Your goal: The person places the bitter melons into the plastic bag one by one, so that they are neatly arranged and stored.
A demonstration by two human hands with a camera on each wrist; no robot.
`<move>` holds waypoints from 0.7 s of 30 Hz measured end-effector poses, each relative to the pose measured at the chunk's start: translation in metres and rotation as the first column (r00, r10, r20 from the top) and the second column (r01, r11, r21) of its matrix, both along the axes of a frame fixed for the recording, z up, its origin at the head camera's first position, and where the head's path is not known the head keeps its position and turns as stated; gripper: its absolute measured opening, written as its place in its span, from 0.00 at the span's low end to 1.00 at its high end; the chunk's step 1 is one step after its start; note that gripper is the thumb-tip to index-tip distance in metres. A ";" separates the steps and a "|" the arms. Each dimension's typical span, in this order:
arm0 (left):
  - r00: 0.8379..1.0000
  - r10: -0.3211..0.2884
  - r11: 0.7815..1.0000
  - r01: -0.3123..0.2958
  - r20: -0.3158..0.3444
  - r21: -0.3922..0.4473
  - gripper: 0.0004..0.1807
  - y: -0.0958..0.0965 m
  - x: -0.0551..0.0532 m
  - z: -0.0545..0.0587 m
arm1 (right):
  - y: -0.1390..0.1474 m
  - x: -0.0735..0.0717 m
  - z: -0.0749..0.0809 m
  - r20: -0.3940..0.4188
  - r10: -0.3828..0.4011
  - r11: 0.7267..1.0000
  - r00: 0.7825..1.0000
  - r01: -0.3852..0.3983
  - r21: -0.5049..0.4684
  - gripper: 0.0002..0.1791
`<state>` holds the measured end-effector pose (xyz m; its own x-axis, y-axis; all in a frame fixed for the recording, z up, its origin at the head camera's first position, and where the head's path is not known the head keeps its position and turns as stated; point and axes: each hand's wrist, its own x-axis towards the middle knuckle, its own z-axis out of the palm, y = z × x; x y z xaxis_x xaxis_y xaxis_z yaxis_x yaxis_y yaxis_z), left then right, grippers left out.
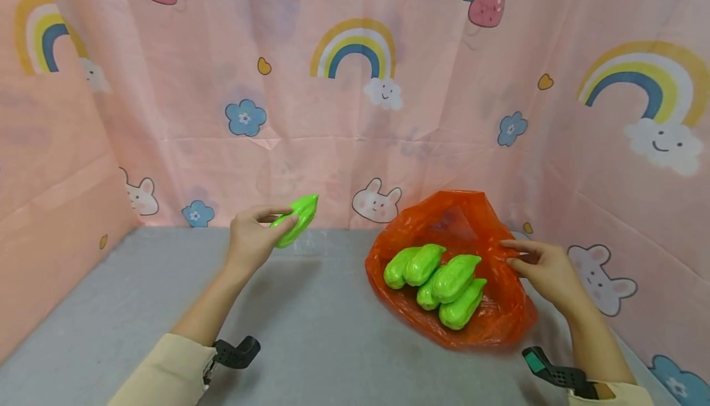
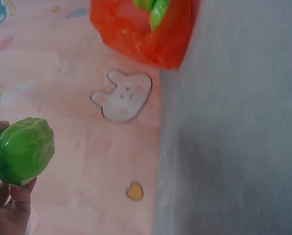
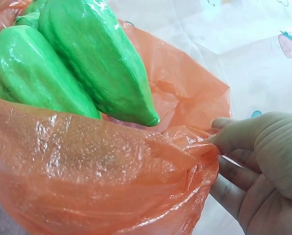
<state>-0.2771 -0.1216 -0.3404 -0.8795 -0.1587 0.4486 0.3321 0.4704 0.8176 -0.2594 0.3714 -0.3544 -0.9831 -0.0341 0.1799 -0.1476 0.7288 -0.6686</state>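
My left hand (image 1: 249, 236) is raised over the grey table's left half, pinching a glossy bright-green pepper-shaped vegetable (image 1: 298, 221) between thumb and fingers. Its pointed tip faces up and away; the left wrist view shows the ridged, rounded near end of this vegetable (image 2: 23, 151). To the right sits an orange-red plastic bag (image 1: 501, 326) with its mouth spread wide. Several matching green vegetables (image 1: 455, 278) lie inside. My right hand (image 1: 546, 270) pinches the bag's right rim, and in the right wrist view the thin plastic (image 3: 185, 166) gathers in folds at the fingertips.
A grey tabletop (image 1: 333, 344) lies under everything. Pink printed cloth (image 1: 444, 141) hangs behind and on both sides, meeting the table close behind the bag. A black strap device (image 1: 237, 352) sticks out from the left wrist, another (image 1: 554, 372) from the right.
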 end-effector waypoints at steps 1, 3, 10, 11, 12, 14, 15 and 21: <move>1.000 -0.013 1.000 0.013 -0.006 0.012 0.14 0.006 0.000 0.001 | 0.000 0.000 0.000 0.002 0.000 1.000 1.000 0.000 -0.001 0.23; 0.999 -0.035 0.999 0.035 -0.012 0.029 0.13 0.017 0.001 0.003 | 0.000 0.000 0.000 0.006 -0.002 1.000 1.000 0.002 -0.003 0.23; 0.992 -0.111 0.988 0.117 -0.060 0.100 0.13 0.054 0.000 0.004 | 0.000 0.001 0.001 0.000 -0.004 1.000 1.000 0.004 0.004 0.22; 0.990 -0.125 0.985 0.132 -0.068 0.111 0.13 0.058 0.000 0.004 | 0.000 0.001 0.001 -0.001 -0.003 1.000 1.000 0.003 0.003 0.22; 0.988 -0.134 0.983 0.142 -0.076 0.117 0.13 0.063 0.000 0.004 | 0.000 0.001 0.001 -0.004 -0.001 1.000 1.000 0.001 0.002 0.22; 0.986 -0.142 0.981 0.153 -0.092 0.120 0.13 0.072 0.000 0.003 | 0.000 0.000 0.001 -0.005 0.002 1.000 1.000 -0.002 0.000 0.22; 0.985 -0.141 0.980 0.153 -0.099 0.124 0.13 0.076 0.000 0.003 | 0.000 0.000 0.001 -0.006 0.003 1.000 1.000 -0.003 0.000 0.22; 0.978 -0.157 0.970 0.179 -0.136 0.164 0.11 0.103 -0.003 0.001 | 0.000 0.001 0.001 -0.013 -0.007 1.000 1.000 0.007 -0.006 0.21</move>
